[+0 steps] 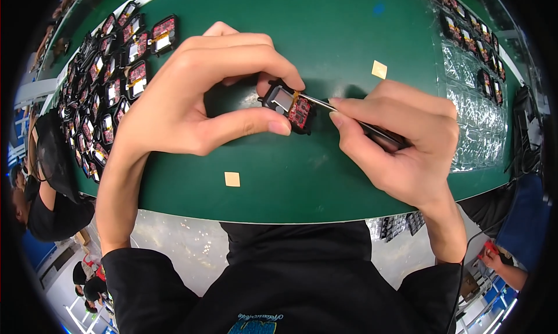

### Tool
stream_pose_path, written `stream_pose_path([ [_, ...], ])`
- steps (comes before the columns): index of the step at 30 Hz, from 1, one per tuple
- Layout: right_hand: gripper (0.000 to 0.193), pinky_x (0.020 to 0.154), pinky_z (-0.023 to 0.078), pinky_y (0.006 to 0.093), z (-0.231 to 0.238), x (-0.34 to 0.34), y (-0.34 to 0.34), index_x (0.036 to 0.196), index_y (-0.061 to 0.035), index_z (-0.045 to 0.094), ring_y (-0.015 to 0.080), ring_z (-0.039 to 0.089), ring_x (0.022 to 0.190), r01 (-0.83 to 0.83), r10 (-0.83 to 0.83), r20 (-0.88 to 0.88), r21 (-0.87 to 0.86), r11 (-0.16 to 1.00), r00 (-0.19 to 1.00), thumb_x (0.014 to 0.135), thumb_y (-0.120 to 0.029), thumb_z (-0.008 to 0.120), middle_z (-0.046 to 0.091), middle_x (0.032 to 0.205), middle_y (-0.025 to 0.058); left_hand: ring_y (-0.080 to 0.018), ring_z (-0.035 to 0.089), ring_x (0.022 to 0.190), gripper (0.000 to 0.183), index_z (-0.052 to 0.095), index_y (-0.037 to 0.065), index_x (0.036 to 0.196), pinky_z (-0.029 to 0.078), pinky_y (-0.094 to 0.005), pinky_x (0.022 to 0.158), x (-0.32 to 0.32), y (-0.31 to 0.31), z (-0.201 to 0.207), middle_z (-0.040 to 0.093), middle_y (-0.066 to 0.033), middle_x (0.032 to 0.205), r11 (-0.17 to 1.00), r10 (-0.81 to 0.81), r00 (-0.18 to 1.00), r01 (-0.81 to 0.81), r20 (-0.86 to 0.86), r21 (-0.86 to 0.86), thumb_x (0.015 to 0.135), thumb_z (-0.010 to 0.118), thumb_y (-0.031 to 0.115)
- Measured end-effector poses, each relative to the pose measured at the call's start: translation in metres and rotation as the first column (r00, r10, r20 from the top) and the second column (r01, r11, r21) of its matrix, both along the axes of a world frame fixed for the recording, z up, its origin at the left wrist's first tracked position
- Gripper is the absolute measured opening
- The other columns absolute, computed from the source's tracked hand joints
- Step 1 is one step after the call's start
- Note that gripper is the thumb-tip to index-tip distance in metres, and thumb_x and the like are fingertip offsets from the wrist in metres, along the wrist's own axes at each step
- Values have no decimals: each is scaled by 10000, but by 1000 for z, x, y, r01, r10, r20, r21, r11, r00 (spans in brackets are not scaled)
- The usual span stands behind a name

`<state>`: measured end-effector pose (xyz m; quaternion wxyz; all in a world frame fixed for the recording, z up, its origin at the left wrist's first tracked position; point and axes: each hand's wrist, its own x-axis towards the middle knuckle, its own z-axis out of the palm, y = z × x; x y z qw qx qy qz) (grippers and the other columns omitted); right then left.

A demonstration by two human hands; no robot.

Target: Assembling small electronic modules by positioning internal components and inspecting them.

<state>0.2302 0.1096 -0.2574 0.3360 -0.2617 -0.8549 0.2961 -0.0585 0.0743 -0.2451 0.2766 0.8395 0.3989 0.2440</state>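
Green worktop [325,188] fills most of my feed: open black modules [138,78] massed at left, clear plastic trays [476,130] at right. Held module [292,107] sits off the surface as far as I can judge, right of the left hand [180,95], between its thumb and fingers. I read that grip as a light edge pinch, digits parted only by the module's width. Right hand [421,154] is closed pen-style around a slim steel-tipped tool [318,102]; can't tell if the tip is split or single.

Key relation: module's long axis runs upper left to lower right, tool shaft roughly parallel along its upper-right side. Tip is at the amber strip [296,96] between pale panel and red board; contact unclear to me. Left hand is nearer, at the module itself; right reaches it only through the tool.
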Motion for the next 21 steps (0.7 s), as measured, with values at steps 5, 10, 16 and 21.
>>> stream_pose_path([
  [5, 106, 465, 363, 275, 7, -1, -1, 921, -4, 841, 66, 526, 498, 126, -132, -64, -96, 987, 989, 825, 38, 862, 654, 654, 15, -161, 566, 765, 521, 813, 53, 1205, 410, -321, 800, -1, 0, -7, 709, -5, 899, 1000, 22, 995, -24, 99, 18, 746, 1000, 214],
  [10, 239, 531, 404, 256, 0, -11, -2, 1143, 5, 781, 74, 554, 598, 89, -102, -87, -146, 985, 991, 912, 25, 835, 722, 863, 57, -141, 556, 737, 548, 789, 65, 1236, 402, -333, 819, -1, -3, -7, 653, 19, 830, 997, 32, 996, -37, 83, 64, 750, 1008, 190],
  [16, 437, 673, 558, 383, 15, -23, -8, 1206, 6, 745, 261, 698, 783, -17, 25, 95, -91, 996, 995, 820, -99, 921, 692, 974, 110, -151, 555, 765, 558, 766, 100, 1246, 414, -341, 908, -1, -4, -9, 689, 25, 884, 999, 51, 992, -51, 117, -3, 764, 1017, 230],
  [21, 451, 697, 595, 434, 8, -26, -9, 1195, -6, 745, 318, 741, 802, 21, -20, 140, -8, 1000, 990, 796, -128, 916, 700, 989, 110, -156, 549, 797, 538, 708, 109, 1186, 435, -355, 898, 1, -3, -2, 692, 25, 918, 991, 78, 989, -63, 129, -121, 759, 1016, 219],
])
